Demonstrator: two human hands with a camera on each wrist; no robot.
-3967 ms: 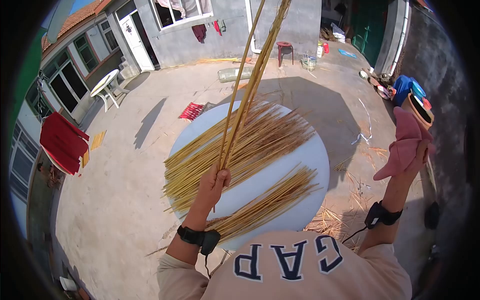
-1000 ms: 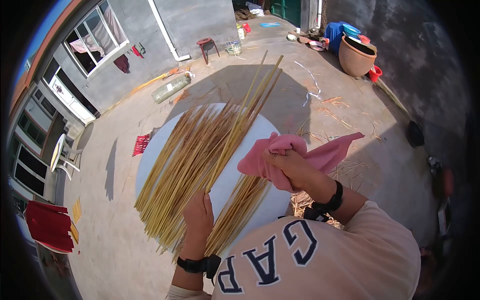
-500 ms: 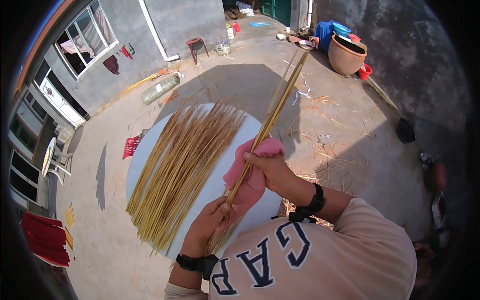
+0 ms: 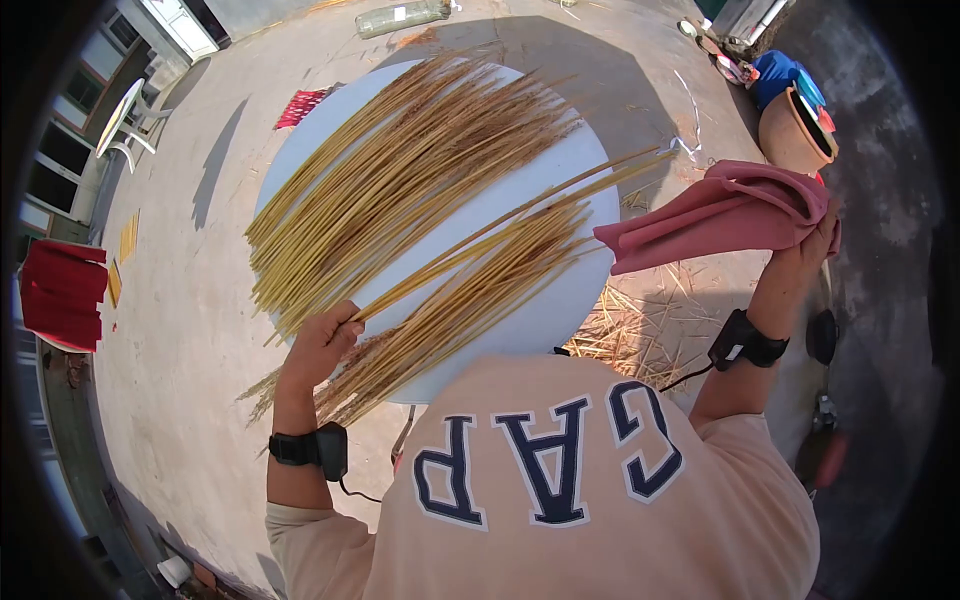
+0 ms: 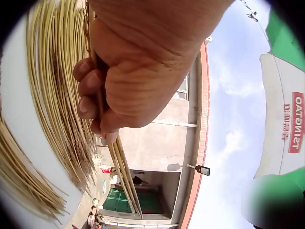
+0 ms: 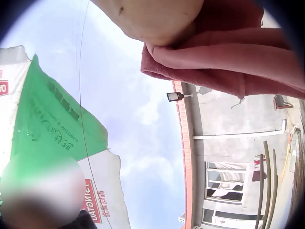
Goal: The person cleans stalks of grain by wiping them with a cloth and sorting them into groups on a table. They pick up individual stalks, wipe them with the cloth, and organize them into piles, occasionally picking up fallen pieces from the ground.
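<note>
In the head view my left hand [image 4: 322,345] grips a few long straw-coloured stalks [image 4: 625,172] by their lower ends. They slant away to the right over the round white table [image 4: 510,180]. The left wrist view shows the fingers curled round these stalks [image 5: 125,174]. Out to the right, my right hand [image 4: 815,240] holds a pink cloth [image 4: 730,215], apart from the stalks. On the table lie a large spread of stalks with brown feathery tops [image 4: 390,170] and, nearer my body, a smaller pile [image 4: 470,305], which the held stalks partly overlap.
Broken straw [image 4: 640,330] litters the ground right of the table. A clay pot [image 4: 790,135] and a blue barrel [image 4: 772,78] stand by the right wall. At left are a white table [image 4: 122,118] and a dark red cloth [image 4: 65,295].
Half a second ago the pink cloth was wrapped against the held stalks. My right hand has since swung right with it, off the stalks, while the stalks have tipped lower to the right.
</note>
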